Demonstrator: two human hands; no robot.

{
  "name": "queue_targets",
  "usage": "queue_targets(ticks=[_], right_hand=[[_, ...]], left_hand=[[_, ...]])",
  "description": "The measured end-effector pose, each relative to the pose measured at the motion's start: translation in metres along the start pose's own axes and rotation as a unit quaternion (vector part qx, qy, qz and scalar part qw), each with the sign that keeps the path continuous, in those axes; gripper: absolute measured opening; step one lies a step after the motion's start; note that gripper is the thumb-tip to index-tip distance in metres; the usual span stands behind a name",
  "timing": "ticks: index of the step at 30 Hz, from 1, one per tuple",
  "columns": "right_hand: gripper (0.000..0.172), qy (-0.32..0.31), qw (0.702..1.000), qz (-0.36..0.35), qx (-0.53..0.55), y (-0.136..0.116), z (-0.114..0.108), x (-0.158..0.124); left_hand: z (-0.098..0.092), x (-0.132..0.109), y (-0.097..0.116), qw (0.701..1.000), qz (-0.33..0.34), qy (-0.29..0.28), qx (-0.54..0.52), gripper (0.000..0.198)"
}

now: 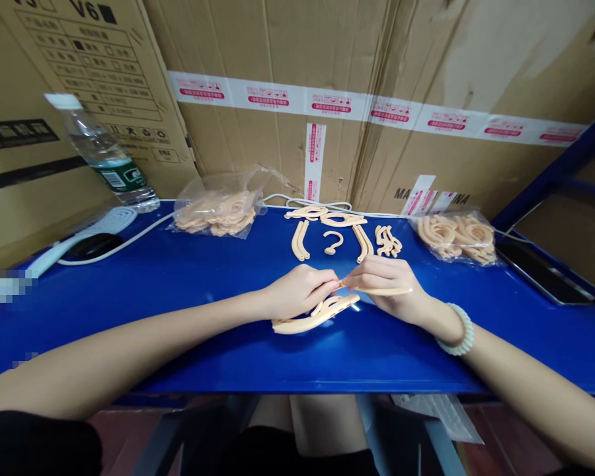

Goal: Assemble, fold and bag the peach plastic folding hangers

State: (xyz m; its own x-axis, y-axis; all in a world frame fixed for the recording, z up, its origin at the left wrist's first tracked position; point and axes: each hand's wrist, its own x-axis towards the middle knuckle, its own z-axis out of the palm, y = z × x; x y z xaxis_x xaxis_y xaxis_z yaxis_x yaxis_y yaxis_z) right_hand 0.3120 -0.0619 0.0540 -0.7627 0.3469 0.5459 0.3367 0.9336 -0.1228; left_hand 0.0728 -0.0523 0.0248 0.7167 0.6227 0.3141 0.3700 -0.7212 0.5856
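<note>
1. Slim strip [384,290] of peach plastic, smooth, matte and gently curved, sits at the centre of the frame, just above the front part of the blue table [178,311].
2. Right hand [391,281] is closed on the slim strip: its fingers fold over the top and the thumb presses from below. The strip's free end pokes out to the right past the knuckles.
3. Left hand [300,291] meets it from the left, with thumb and forefinger pinched narrow on the strip's left tip. The fingertips of both hands nearly touch there.
4. A wider slotted piece [317,316] of the same peach plastic, long and bowed with cut-out openings, lies just beneath the left hand. Whether the lower fingers grip it or it only rests on the table I cannot tell.
5. A bead bracelet [463,330], pale and glossy, circles the right wrist.
6. Behind the hands, in the middle of the frame, loose peach parts [332,221] lie in rows: arcs, bars and a small hook [332,242].
7. Two clear crinkled bags of similar parts flank them, the left bag [218,211] and the right bag [456,235].
8. A clear water bottle [104,155] with a green label stands at the upper left. A white cable [123,241] runs along the table below it.
9. Brown cardboard boxes [327,53] with white-and-red tape fill the top of the frame.
</note>
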Motion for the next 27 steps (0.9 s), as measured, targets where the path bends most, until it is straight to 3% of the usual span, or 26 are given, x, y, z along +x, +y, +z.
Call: queue_targets(ticks=[7, 12, 16, 18, 20, 23, 27], right_hand=[[0.035, -0.028, 0.992, -0.035, -0.12, -0.004, -0.001, 0.0], [0.025, 0.008, 0.976, -0.104, -0.192, -0.007, -0.001, 0.002], [0.015, 0.043, 0.972, -0.132, -0.188, -0.01, -0.006, 0.007], [0.018, 0.07, 0.985, -0.087, -0.129, -0.003, -0.013, 0.008], [0.018, 0.126, 0.989, -0.008, -0.08, 0.013, -0.024, 0.006], [0.012, 0.18, 0.964, 0.181, -0.079, 0.044, -0.043, -0.005], [0.035, 0.088, 0.911, 0.392, -0.093, 0.082, -0.059, -0.026]], left_hand=[[0.0, 0.0, 0.001, 1.0, 0.018, 0.007, 0.018, 0.034], [0.0, 0.0, 0.0, 1.0, 0.017, 0.009, 0.007, 0.033], [-0.001, 0.0, -0.002, 0.996, -0.025, -0.01, -0.085, 0.038], [-0.001, 0.0, -0.004, 0.978, -0.076, -0.008, -0.192, 0.04], [-0.001, 0.001, -0.007, 0.94, -0.123, -0.012, -0.317, 0.045], [0.0, 0.003, -0.014, 0.884, -0.148, -0.016, -0.443, 0.05], [-0.001, 0.004, -0.018, 0.856, -0.144, -0.01, -0.496, 0.049]])
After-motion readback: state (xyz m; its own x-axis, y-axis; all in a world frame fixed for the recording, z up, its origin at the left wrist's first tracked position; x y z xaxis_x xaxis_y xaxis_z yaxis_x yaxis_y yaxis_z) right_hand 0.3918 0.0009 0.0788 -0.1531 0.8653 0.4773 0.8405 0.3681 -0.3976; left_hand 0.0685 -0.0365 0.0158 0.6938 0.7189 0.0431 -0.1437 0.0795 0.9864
